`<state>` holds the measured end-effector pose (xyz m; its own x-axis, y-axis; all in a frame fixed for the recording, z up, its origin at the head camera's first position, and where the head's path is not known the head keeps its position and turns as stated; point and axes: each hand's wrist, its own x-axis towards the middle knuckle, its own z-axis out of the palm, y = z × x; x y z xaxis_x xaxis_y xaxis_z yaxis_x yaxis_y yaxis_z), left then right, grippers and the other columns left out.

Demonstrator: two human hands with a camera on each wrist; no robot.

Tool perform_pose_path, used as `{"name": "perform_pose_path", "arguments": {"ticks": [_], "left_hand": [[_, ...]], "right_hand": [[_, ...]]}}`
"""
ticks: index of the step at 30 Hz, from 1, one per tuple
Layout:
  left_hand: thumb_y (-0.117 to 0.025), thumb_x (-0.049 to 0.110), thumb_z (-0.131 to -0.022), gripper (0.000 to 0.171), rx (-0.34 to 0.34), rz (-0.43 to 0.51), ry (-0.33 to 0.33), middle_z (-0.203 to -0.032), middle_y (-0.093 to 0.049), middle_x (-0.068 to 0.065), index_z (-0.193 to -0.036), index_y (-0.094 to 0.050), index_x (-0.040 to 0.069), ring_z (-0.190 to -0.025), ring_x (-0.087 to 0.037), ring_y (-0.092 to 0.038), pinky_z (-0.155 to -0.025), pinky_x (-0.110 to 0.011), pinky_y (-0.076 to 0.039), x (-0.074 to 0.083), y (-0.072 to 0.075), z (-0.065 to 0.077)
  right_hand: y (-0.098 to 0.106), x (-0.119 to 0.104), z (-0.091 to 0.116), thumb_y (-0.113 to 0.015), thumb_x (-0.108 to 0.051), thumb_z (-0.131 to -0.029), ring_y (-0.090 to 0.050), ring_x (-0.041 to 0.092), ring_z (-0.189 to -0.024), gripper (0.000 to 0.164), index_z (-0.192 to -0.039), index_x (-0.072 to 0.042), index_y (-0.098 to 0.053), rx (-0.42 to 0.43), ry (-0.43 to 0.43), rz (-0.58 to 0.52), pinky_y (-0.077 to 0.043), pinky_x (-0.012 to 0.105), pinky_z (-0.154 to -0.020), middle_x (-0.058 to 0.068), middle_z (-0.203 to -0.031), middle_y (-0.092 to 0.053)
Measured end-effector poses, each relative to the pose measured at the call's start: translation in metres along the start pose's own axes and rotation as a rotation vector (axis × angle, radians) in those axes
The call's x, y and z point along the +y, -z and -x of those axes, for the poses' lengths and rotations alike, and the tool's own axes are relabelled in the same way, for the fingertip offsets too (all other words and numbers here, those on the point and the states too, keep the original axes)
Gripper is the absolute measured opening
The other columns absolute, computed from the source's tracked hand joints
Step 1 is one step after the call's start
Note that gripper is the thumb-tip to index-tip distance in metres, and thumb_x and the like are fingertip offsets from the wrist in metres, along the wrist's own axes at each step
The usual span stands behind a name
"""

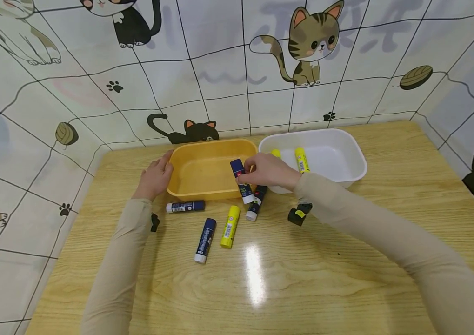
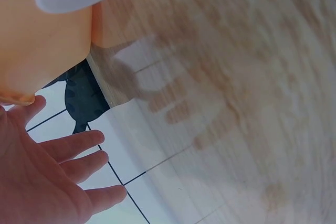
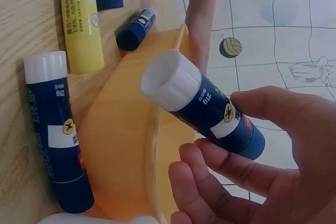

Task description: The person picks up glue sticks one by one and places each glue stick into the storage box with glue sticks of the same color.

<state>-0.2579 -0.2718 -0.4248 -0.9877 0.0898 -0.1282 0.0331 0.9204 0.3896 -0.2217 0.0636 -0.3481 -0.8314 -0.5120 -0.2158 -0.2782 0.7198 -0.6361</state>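
My right hand (image 1: 272,170) pinches a navy glue stick (image 3: 210,111) between thumb and fingers, tilted, over the front right rim of the yellow-orange tub (image 1: 203,193). Fingers fairly straight and spread, my left hand (image 1: 154,177) touches that tub's left edge; the left wrist view shows its palm (image 2: 42,177). Below the held stick, another navy glue stick (image 1: 256,203) lies against the tub's front right corner. In front lie a yellow glue stick (image 1: 230,226), a navy one (image 1: 205,241) and, close along the tub, another navy one (image 1: 185,206).
Right of the orange tub stands a white tub (image 1: 341,156) holding yellow glue sticks (image 1: 302,159), partly hidden by my right hand and arm. Both tubs sit near the back of the wooden table (image 1: 303,279), by a cat-patterned wall covering (image 1: 220,70).
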Motion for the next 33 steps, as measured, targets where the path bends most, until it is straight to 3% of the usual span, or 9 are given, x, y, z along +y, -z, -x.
{"name": "perform_pose_path", "arguments": {"ticks": [7, 13, 25, 30, 33], "left_hand": [[-0.017, 0.036, -0.103, 0.055, 0.004, 0.008, -0.008, -0.152, -0.029, -0.023, -0.156, -0.015, 0.021, -0.140, -0.043, -0.020, -0.106, -0.068, -0.007, -0.002, 0.000, -0.001], [-0.017, 0.036, -0.103, 0.055, 0.001, 0.007, -0.003, -0.152, -0.029, -0.024, -0.157, -0.015, 0.021, -0.140, -0.044, -0.020, -0.107, -0.068, -0.008, -0.001, 0.001, -0.001], [-0.018, 0.035, -0.104, 0.055, 0.005, 0.003, 0.002, -0.153, -0.029, -0.022, -0.156, -0.016, 0.020, -0.140, -0.044, -0.020, -0.107, -0.068, -0.008, 0.000, 0.003, -0.001], [-0.019, 0.035, -0.104, 0.055, 0.003, 0.007, 0.000, -0.153, -0.028, -0.021, -0.156, -0.016, 0.020, -0.140, -0.044, -0.020, -0.107, -0.067, -0.008, -0.001, 0.002, -0.001], [-0.019, 0.034, -0.104, 0.054, 0.006, 0.008, -0.006, -0.153, -0.029, -0.021, -0.156, -0.017, 0.019, -0.140, -0.043, -0.020, -0.107, -0.067, -0.009, -0.001, 0.001, -0.001]], "right_hand": [[0.003, -0.003, -0.014, -0.066, -0.037, -0.088, -0.051, 0.021, -0.074, 0.032, -0.092, -0.005, -0.067, 0.011, -0.021, 0.004, -0.039, 0.029, -0.061, 0.006, -0.083, -0.062], [0.007, -0.004, -0.026, -0.064, -0.039, -0.090, -0.059, 0.025, -0.085, 0.037, -0.099, -0.004, -0.068, -0.025, -0.061, -0.025, -0.046, 0.033, -0.070, 0.011, -0.094, -0.069], [0.012, -0.008, -0.056, -0.064, -0.038, -0.090, -0.061, 0.021, -0.086, 0.032, -0.094, -0.006, -0.066, -0.087, -0.112, -0.092, -0.046, 0.033, -0.075, 0.008, -0.091, -0.068], [0.014, -0.008, -0.070, -0.067, -0.038, -0.087, -0.065, 0.023, -0.086, 0.032, -0.088, -0.006, -0.067, -0.096, -0.174, -0.092, -0.045, 0.028, -0.064, 0.011, -0.093, -0.070], [0.015, -0.008, -0.079, -0.068, -0.038, -0.086, -0.067, 0.026, -0.088, 0.032, -0.082, -0.006, -0.067, -0.084, -0.209, -0.069, -0.037, 0.024, -0.054, 0.013, -0.093, -0.071]]}}
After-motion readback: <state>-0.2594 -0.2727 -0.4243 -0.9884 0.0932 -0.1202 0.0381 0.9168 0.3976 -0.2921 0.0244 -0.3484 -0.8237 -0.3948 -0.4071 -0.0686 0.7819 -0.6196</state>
